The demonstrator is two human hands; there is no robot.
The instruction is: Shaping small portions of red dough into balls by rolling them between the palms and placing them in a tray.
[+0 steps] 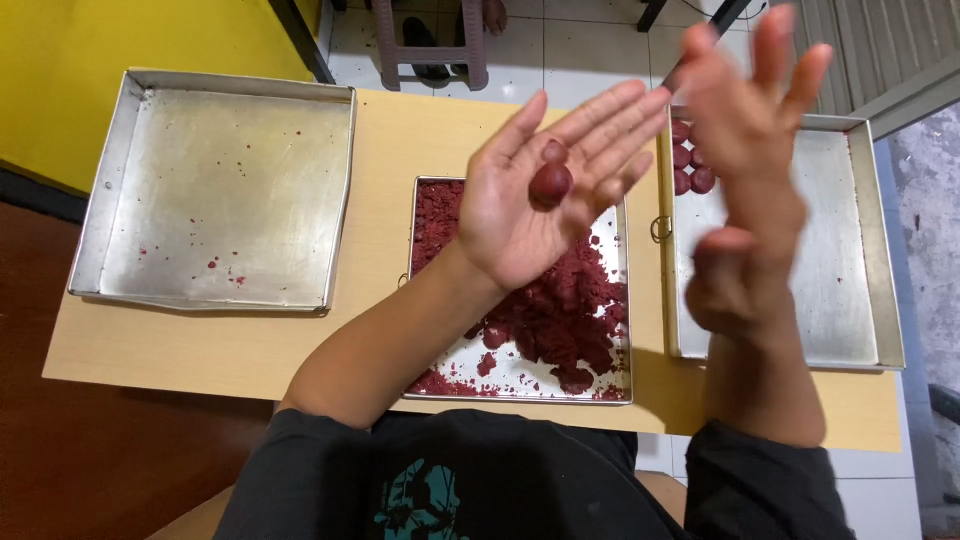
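The red ball (550, 184) is lying on the open palm of the left hand (545, 205), at the base of its spread fingers. The right hand (745, 150), fingers wide and holding nothing, is hovering just beside it, to the right.

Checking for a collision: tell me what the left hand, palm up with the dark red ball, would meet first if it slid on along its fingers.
Probably the right hand, raised just beyond the left hand's fingertips; depth is unclear.

dough tray (622, 300) btwn 2 trays, ball (550, 184) on palm (520, 215)
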